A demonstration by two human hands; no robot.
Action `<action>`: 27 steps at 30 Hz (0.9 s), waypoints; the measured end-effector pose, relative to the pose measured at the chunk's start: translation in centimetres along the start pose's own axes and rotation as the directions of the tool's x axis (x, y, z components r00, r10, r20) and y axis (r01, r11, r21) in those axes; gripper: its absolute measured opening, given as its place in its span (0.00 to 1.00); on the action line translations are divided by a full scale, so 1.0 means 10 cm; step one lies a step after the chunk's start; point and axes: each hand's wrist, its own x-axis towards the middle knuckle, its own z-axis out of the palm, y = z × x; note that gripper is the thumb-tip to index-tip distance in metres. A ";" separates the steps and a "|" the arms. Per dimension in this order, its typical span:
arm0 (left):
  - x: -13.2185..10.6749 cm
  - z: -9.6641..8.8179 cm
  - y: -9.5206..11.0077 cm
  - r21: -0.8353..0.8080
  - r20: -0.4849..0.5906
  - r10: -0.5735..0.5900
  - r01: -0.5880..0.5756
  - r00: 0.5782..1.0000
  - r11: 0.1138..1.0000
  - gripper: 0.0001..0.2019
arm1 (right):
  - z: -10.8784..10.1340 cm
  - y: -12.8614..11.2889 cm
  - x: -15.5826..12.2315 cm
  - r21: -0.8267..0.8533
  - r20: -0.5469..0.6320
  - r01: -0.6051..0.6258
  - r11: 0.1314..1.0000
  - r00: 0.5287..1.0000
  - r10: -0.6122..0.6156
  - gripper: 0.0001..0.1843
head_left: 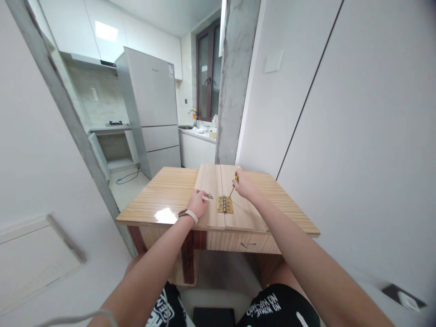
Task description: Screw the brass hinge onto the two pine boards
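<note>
Two light wooden boards (213, 181) lie side by side on a wooden table (163, 195), joined by a brass hinge (225, 204) across their seam. My right hand (244, 184) is closed round a yellow-handled screwdriver (233, 185) whose tip points down at the hinge. My left hand (198, 203) rests on the left board, fingers pinched on small grey metal pieces, probably screws (209, 196), just left of the hinge. A watch with a pale strap sits on my left wrist.
The table has a drawer (243, 243) at its front. A white wall (357, 136) stands close on the right, a concrete pillar (235, 81) behind. Beyond are a fridge (153, 109), a kitchen counter with a sink (197, 134) and a window.
</note>
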 end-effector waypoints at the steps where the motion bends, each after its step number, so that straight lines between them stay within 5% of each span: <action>1: 0.04 0.01 0.00 0.026 -0.003 -0.008 0.008 1.000 1.000 0.12 | 0.03 0.01 -0.01 0.005 -0.014 -0.001 1.000 1.000 0.001 0.12; 18: 0.22 0.12 -0.01 0.259 0.124 0.051 -0.082 0.991 0.962 0.08 | 0.04 0.06 -0.09 0.069 -0.073 0.037 0.997 0.997 -0.032 0.10; 27: 0.09 0.10 0.15 0.071 0.054 0.152 -0.156 0.987 0.985 0.07 | -0.18 0.05 -0.23 0.371 -0.163 0.072 0.926 0.987 -0.011 0.09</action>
